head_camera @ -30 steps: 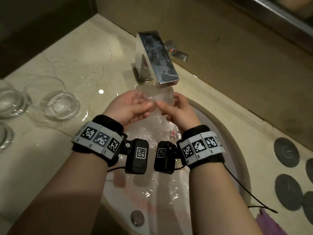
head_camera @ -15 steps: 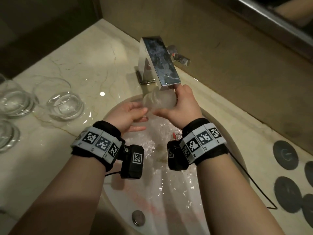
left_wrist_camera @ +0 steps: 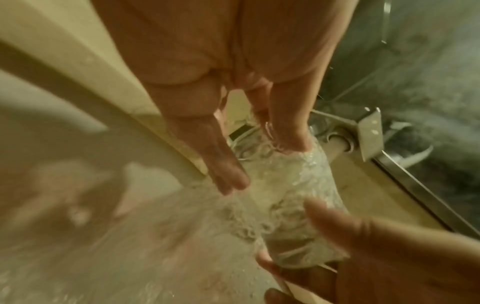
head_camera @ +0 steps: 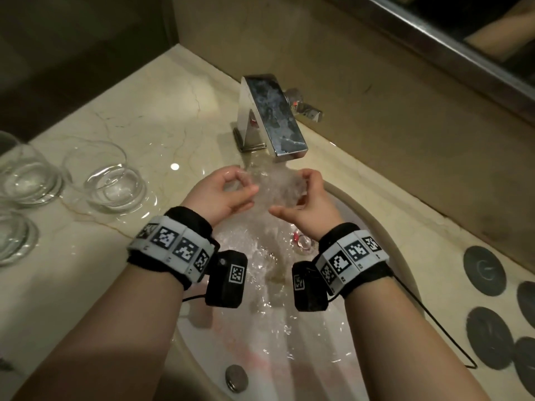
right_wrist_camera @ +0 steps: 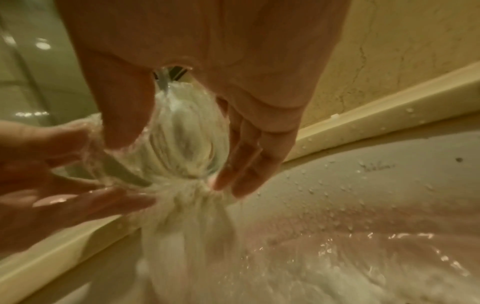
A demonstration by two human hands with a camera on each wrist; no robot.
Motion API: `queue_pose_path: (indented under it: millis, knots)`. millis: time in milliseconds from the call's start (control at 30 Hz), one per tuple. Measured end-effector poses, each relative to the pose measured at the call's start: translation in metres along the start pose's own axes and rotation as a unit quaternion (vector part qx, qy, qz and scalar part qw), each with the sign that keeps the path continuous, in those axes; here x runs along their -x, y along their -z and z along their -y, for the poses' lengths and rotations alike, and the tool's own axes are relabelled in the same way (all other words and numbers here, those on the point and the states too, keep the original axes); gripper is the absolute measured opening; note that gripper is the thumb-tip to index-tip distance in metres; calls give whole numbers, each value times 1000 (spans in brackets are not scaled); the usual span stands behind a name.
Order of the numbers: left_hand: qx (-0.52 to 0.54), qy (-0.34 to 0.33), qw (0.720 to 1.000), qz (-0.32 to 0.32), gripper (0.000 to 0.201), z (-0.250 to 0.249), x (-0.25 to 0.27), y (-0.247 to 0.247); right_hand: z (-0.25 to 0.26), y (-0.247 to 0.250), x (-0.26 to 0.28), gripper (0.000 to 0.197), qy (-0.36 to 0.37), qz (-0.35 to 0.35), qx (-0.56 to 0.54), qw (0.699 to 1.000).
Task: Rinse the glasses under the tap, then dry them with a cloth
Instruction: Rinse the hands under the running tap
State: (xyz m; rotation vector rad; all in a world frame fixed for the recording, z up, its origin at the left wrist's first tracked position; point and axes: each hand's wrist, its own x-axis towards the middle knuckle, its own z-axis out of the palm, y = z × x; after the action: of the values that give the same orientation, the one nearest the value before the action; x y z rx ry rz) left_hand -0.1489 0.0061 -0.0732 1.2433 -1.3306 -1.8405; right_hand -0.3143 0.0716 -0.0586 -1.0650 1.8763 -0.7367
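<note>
A clear glass (head_camera: 278, 189) lies on its side in the water pouring from the chrome tap (head_camera: 272, 117), over the sink (head_camera: 376, 227). My left hand (head_camera: 228, 192) pinches its left end with thumb and fingers. My right hand (head_camera: 304, 204) curls round its right end, thumb below. The left wrist view shows the foaming glass (left_wrist_camera: 293, 195) between my left fingers (left_wrist_camera: 228, 174) and the right hand (left_wrist_camera: 363, 246). From the right wrist, water streams over the glass (right_wrist_camera: 182, 133), with the left hand (right_wrist_camera: 64, 174) at its mouth. No cloth is in view.
Three more clear glasses stand on the wet marble counter at the left: (head_camera: 113, 180), (head_camera: 26, 175), (head_camera: 14, 238). Dark round coasters (head_camera: 483, 270) lie on the right. The tap handle (head_camera: 304, 107) sticks out to the right. A drain knob (head_camera: 236, 377) sits on the near rim.
The right hand had raised the glass to the spout while the left hand hung lower. Both hands now hold it lower in the stream, and more water runs over it.
</note>
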Motion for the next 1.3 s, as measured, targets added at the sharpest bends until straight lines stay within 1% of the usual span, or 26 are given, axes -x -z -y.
queue_pose_path:
  millis: [67, 100, 167, 200, 233, 267, 333, 400, 433, 500, 567, 667, 767, 867, 1067, 1200, 1300]
  knots:
    - [-136, -49, 989, -17, 14, -3, -2, -2, -3, 1, -1, 81, -4, 7, -21, 1000]
    - [-184, -64, 981, -21, 14, -5, -1, -4, -4, 0, -2, 83, -6, 20, -31, 999]
    - [-232, -92, 968, -12, 15, -8, 1, -10, -7, -4, -4, 84, -7, 46, -38, 998]
    - [-248, -101, 964, -4, 15, -9, 1, -13, -10, -7, -6, 83, -6, 47, -33, 998]
    - [-252, -108, 962, 2, 19, -9, 3, -15, -13, -9, -8, 81, -4, 39, -29, 999]
    - [-238, -112, 965, 7, 29, -7, 3, -16, -16, -11, -9, 78, -1, 27, -26, 999]
    - [-184, -103, 977, 8, 59, -5, 3, -16, -20, -13, -10, 71, 7, 14, -22, 1000]
    - [-164, -99, 981, 13, 81, -3, 2, -14, -21, -13, -10, 70, 11, 18, -35, 999]
    - [-164, -101, 981, 19, 88, -1, 2, -14, -22, -12, -10, 71, 11, 22, -43, 999]
    - [-158, -109, 981, 22, 93, 1, 2, -13, -23, -13, -10, 76, 16, 17, -41, 999]
    - [-146, -113, 983, 19, 93, 0, 1, -13, -25, -14, -11, 80, 28, 9, -38, 999]
    - [-144, -125, 982, 17, 90, 0, 0, -14, -29, -16, -13, 79, 41, 5, -56, 998]
    - [-157, -132, 979, 10, 87, -2, -1, -14, -29, -16, -14, 80, 45, 7, -75, 996]
    - [-187, -126, 974, 2, 84, -4, -3, -13, -30, -16, -15, 79, 49, 12, -72, 996]
    - [-230, -145, 962, -22, 58, -4, 1, -13, -33, -15, -16, 82, 57, 5, -60, 997]
    - [-240, -148, 959, -15, 47, -4, 1, -12, -36, -15, -17, 77, 55, 6, -62, 997]
    - [-264, -139, 955, -7, 38, -5, 1, -13, -36, -15, -17, 77, 55, 11, -60, 997]
